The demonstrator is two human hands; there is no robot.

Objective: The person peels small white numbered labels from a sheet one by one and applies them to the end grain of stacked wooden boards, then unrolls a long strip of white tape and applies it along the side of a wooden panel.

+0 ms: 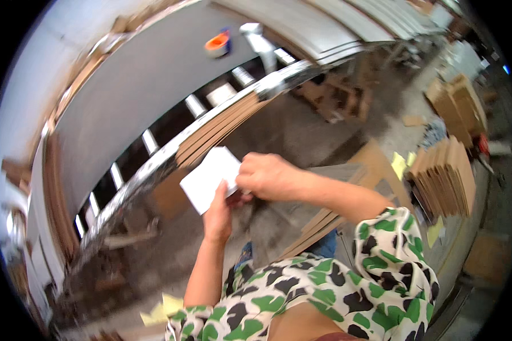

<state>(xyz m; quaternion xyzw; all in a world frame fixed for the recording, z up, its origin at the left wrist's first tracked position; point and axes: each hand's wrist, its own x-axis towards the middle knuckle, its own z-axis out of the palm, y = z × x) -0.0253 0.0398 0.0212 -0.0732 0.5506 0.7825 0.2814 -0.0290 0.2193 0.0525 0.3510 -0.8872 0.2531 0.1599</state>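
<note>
A white sheet or thin pad of paper (209, 177) is held up in front of me, tilted. My left hand (219, 213) grips its lower right side, with the thumb lying along the face and the fingers behind. My right hand (267, 177) is closed at the paper's right edge, its fingertips bent down against it. What exactly the right fingertips pinch is partly hidden by the hand itself.
Ahead, a large grey panel (131, 85) lies on a slatted frame with a tape roll (217, 45) on it. Pale boards (301, 25) are stacked at the far right. Folded cardboard (442, 179) stands on the right. Yellow paper pieces (164, 308) are at lower left.
</note>
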